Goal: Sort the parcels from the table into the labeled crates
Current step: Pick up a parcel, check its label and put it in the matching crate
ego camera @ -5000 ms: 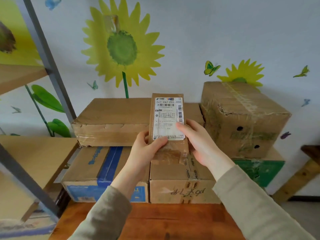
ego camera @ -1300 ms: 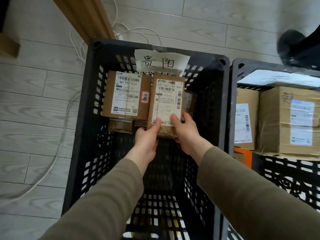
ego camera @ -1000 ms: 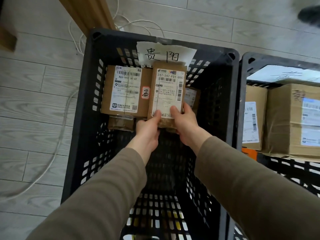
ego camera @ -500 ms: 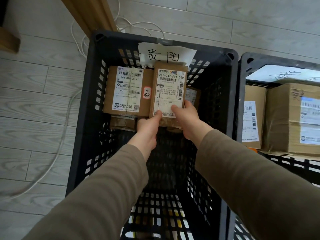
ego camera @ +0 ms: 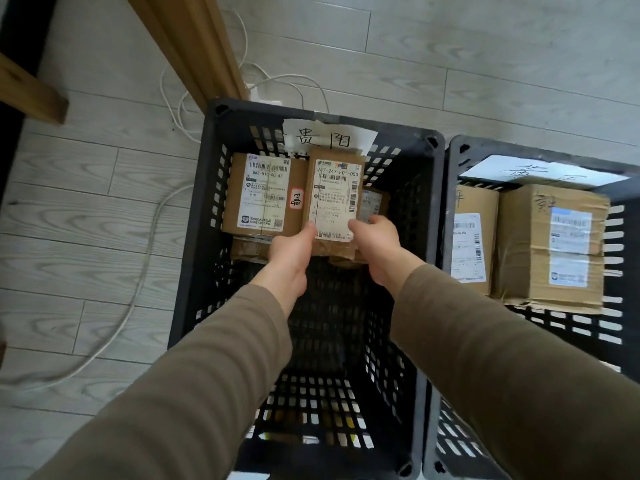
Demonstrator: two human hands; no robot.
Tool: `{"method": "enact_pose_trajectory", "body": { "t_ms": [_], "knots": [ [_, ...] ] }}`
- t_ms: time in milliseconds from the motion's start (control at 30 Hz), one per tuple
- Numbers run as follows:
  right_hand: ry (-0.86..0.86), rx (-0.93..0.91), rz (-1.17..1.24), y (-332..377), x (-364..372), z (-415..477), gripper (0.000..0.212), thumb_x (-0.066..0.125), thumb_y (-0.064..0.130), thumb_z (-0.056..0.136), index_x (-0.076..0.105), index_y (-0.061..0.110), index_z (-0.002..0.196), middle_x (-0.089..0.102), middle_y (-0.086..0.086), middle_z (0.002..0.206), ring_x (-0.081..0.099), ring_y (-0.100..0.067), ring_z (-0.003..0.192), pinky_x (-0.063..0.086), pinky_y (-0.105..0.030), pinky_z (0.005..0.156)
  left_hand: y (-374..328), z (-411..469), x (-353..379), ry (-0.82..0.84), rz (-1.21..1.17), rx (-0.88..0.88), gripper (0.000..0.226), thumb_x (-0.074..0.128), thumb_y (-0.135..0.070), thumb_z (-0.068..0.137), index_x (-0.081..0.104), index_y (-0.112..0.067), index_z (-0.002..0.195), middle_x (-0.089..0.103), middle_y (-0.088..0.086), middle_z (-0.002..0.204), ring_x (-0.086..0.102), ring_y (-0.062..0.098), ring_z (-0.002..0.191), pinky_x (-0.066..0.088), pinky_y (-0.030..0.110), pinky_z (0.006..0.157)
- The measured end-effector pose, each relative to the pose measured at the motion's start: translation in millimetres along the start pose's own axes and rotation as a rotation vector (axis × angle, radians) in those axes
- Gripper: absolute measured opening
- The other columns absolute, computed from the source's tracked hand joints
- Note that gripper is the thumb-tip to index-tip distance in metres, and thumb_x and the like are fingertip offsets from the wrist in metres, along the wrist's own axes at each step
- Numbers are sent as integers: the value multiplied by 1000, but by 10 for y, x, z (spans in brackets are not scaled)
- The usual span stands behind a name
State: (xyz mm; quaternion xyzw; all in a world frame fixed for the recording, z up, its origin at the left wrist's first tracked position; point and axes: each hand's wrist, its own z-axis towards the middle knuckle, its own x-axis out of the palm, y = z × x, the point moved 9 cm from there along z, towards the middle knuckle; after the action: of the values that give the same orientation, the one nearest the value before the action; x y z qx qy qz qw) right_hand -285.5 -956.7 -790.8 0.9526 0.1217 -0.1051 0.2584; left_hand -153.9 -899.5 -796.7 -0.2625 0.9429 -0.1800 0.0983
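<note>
Inside a black slatted crate (ego camera: 194, 271) on the floor, I hold a narrow brown parcel (ego camera: 334, 188) with a white shipping label, at the crate's far end. My left hand (ego camera: 291, 252) pinches its near left corner, thumb on the label. My right hand (ego camera: 375, 245) grips its near right corner. The parcel lies over other parcels, beside a wider brown parcel (ego camera: 265, 195) to its left. A handwritten paper label (ego camera: 329, 138) hangs on the crate's far wall.
A second black crate (ego camera: 623, 244) stands to the right with two brown boxes (ego camera: 550, 244) and its own paper label (ego camera: 540, 173). White cables (ego camera: 145, 271) trail over the grey plank floor at left. A wooden table leg (ego camera: 187, 46) slants down behind the crate.
Five seconds ago I held the parcel up before stacked boxes on the table. Since then it has come down into the crate, and in the last second it sank slightly toward the far wall.
</note>
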Motion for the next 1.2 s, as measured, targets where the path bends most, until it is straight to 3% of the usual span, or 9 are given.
{"method": "enact_pose_trajectory", "body": {
  "t_ms": [133, 267, 400, 500, 633, 733, 967, 1100, 1200],
  "knots": [
    [-13, 9, -30, 142, -180, -343, 38, 47, 16, 98, 45, 6, 134, 56, 4, 112, 51, -11, 93, 43, -20, 71, -202, -391, -95, 34, 19, 35, 42, 53, -21, 95, 45, -13, 136, 51, 2, 137, 42, 18, 130, 27, 31, 108],
    [-78, 12, -11, 274, -396, -762, 33, 51, 16, 95, 51, 5, 127, 62, -8, 119, 60, -23, 103, 50, -35, 91, -339, -862, -168, 79, 16, 25, 47, 51, -18, 97, 39, -13, 141, 44, 3, 143, 36, 20, 135, 23, 35, 112],
    [-84, -5, -31, 494, -596, -1390, 36, 50, 17, 97, 48, 5, 130, 56, -4, 109, 55, -19, 96, 46, -30, 87, -481, -1483, -269, 134, -44, 5, 48, 51, -17, 97, 36, -13, 143, 42, 4, 145, 34, 20, 136, 21, 35, 113],
    [-48, -29, -60, 647, -691, -1911, 48, 50, 19, 97, 37, 7, 142, 50, -9, 134, 48, -22, 119, 38, -32, 95, -594, -1964, -372, 164, -62, 12, 49, 51, -19, 97, 36, -13, 144, 41, 5, 146, 33, 19, 137, 21, 34, 113],
    [12, -76, -47, 829, -756, -2562, 48, 51, 20, 97, 36, 8, 142, 47, -9, 139, 45, -19, 120, 35, -28, 88, -717, -2577, -563, 169, -81, 37, 47, 50, -21, 98, 38, -13, 142, 43, 5, 145, 35, 19, 136, 23, 33, 111],
    [23, -131, -31, 984, -846, -2956, 52, 53, 19, 96, 34, 8, 143, 42, -9, 144, 39, -23, 132, 33, -32, 102, -816, -3032, -689, 170, -86, 85, 45, 49, -22, 98, 41, -12, 141, 43, 5, 145, 34, 19, 136, 21, 33, 111],
    [88, -270, -46, 1255, -1001, -3834, 51, 56, 22, 94, 39, 12, 140, 48, -9, 137, 47, -26, 124, 39, -43, 106, -992, -3990, -928, 124, -41, 273, 25, 50, -24, 97, 59, -7, 113, 66, 2, 99, 56, 4, 73, 43, 15, 55],
    [154, -346, -53, 1303, -1099, -4437, 52, 59, 24, 91, 41, 11, 139, 51, -10, 132, 50, -29, 120, 42, -46, 103, -923, -4606, -1085, 96, -49, 376, 42, 61, -34, 88, 57, -5, 118, 64, 9, 113, 61, 17, 96, 49, 30, 77],
    [195, -416, -77, 1319, -1133, -4870, 47, 59, 24, 91, 46, 10, 134, 55, -11, 126, 54, -29, 114, 44, -44, 101, -825, -5061, -1288, 55, -68, 425, 16, 51, -24, 97, 53, -15, 85, 58, -4, 76, 57, -2, 59, 43, 15, 51]
  ]
}}
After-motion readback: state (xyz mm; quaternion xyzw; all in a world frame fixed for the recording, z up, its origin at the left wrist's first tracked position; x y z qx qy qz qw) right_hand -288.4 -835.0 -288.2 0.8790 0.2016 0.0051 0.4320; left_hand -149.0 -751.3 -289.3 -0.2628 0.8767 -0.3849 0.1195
